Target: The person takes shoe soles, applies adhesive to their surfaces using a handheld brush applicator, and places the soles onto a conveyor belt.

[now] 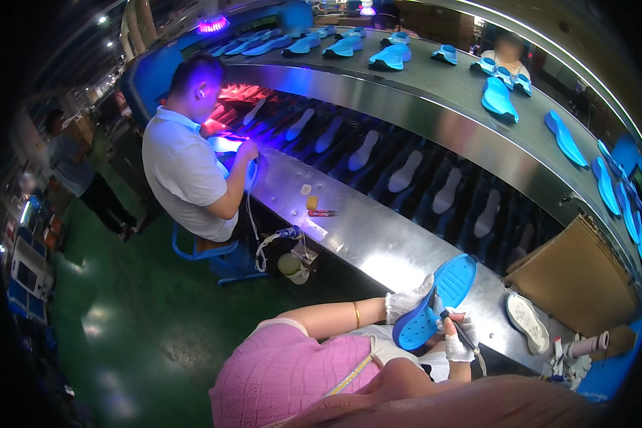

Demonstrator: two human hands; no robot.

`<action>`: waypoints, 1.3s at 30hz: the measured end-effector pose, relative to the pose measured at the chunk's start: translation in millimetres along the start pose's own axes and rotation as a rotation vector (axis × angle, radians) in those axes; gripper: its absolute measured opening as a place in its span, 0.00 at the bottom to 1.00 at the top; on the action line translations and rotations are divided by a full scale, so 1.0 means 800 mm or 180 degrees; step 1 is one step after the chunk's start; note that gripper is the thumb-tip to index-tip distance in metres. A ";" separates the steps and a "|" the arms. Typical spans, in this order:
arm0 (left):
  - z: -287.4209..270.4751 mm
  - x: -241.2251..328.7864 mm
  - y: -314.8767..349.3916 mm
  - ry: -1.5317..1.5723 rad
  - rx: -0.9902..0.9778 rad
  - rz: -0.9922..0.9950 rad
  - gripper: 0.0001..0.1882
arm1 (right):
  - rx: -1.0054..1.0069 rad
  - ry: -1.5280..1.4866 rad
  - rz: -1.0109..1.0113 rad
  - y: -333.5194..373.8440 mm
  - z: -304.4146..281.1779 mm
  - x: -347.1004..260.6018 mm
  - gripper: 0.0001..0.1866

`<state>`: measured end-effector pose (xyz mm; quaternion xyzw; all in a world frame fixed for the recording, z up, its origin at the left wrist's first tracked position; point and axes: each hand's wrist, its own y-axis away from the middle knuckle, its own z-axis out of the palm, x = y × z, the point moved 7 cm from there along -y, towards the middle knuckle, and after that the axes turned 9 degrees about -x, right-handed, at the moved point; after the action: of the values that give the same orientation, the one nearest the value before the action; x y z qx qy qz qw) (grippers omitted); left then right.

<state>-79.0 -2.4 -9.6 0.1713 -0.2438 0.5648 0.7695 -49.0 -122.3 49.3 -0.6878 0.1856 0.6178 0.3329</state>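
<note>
My left hand, in a white glove with a bracelet on the wrist, is closed on the edge of a blue shoe sole. The sole is tilted over my lap by the metal ledge, its perforated inner side facing up. In my right hand, also gloved but with bare fingertips, is a pen-shaped tool with a dark handle and a pale cord. Its tip points at the middle of the sole; I cannot tell whether it touches.
A metal ledge runs beside a dark lower belt carrying pale soles. Above, a green conveyor carries several blue soles. Right of me are a white sole, cardboard and a spool. A co-worker sits at left.
</note>
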 end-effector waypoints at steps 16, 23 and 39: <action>0.047 0.107 -0.021 0.0317 -0.0368 0.1291 0.53 | 0.0176 -0.0056 -0.0458 -0.061 -0.008 -0.028 0.05; 0.060 0.139 -0.024 0.0411 -0.0998 0.1720 0.52 | -0.0074 -0.1293 -0.0446 -0.066 -0.007 -0.006 0.08; 0.046 0.143 -0.035 -0.0622 -0.0974 0.1088 0.53 | -0.0045 -0.0305 0.0660 -0.052 -0.020 0.018 0.06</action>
<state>-31.1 58.8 85.9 0.0628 -0.4252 0.6241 0.6525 -7.6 -101.5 44.6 -0.6369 0.2353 0.6824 0.2709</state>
